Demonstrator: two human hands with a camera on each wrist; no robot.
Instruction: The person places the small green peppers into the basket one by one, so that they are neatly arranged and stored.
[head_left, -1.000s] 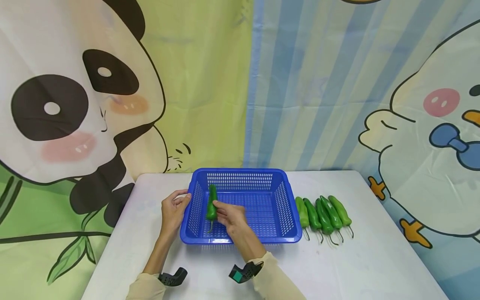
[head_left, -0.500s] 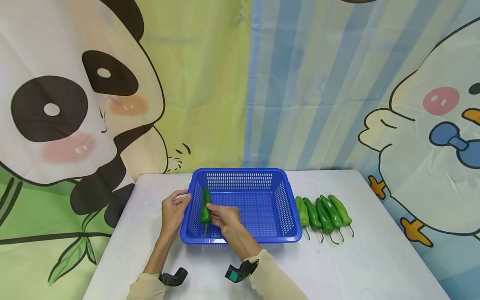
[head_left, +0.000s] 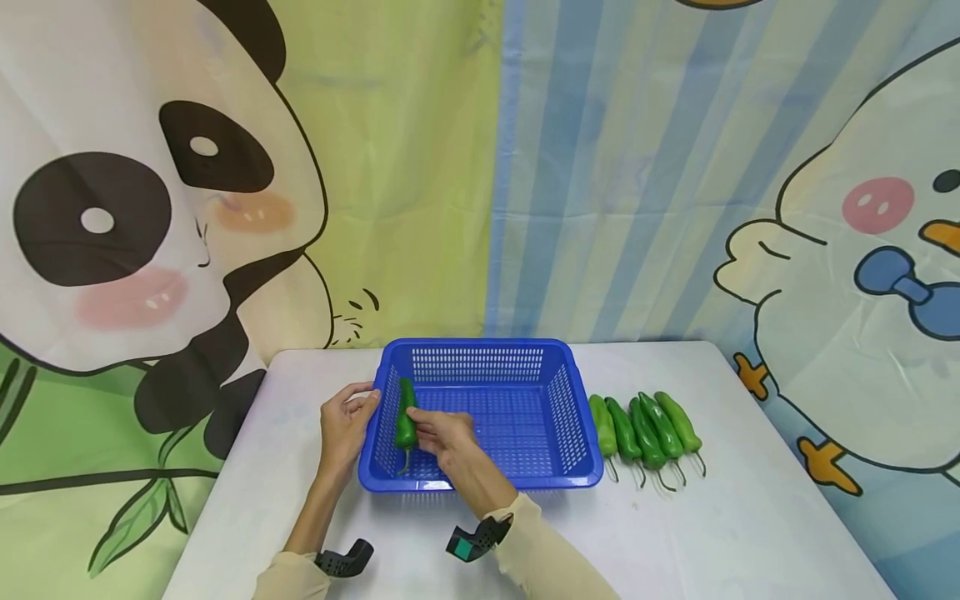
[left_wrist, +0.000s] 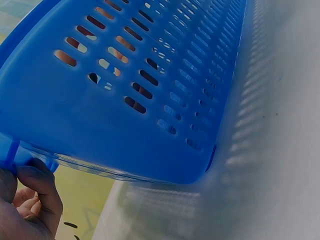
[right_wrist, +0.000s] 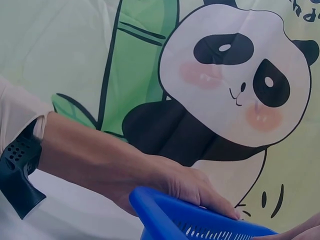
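A blue perforated plastic basket (head_left: pixel 525 482) stands on the white table, with my left hand (head_left: pixel 345 427) gripping its left rim. In the left wrist view that hand's curled fingers (left_wrist: pixel 42 187) show at the basket's edge. Inside the basket, near its left wall, is a long green pepper (head_left: pixel 406 429), its stem towards me. My right hand (head_left: pixel 444 435) reaches over the front rim and pinches the pepper from its right side. Only a sliver of the right hand (right_wrist: pixel 300 234) shows in the right wrist view, low in the corner.
Several more green peppers (head_left: pixel 647 437) lie in a row on the table (head_left: pixel 750 500) just right of the basket, stems towards me. A cartoon-printed curtain (head_left: pixel 420 183) hangs behind the table. Each wrist carries a black camera mount (head_left: pixel 480 537).
My right hand has moved left with the pepper, bringing it close to the basket's left wall. The left hand has stayed on the rim, and the row of peppers has not moved.
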